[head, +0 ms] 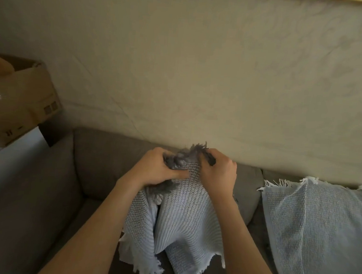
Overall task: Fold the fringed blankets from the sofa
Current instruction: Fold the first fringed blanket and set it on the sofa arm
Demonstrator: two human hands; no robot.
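A pale blue-grey waffle-knit blanket [183,228] with fringe hangs in front of me over the grey sofa [102,168]. My left hand [157,169] grips its bunched upper edge, thumb pressed across the fabric. My right hand [218,171] pinches the same fringed edge just to the right, fingers curled. The two hands are close together, with tufts of fringe sticking up between them. The blanket's lower fringed edge dangles near the seat. A second fringed blanket [318,225] of the same pale weave lies draped over the sofa back and seat at the right.
A wrinkled beige cloth [201,74] covers the wall behind the sofa. An open cardboard box [23,99] stands on a white surface [9,162] at the left, beside the sofa's arm.
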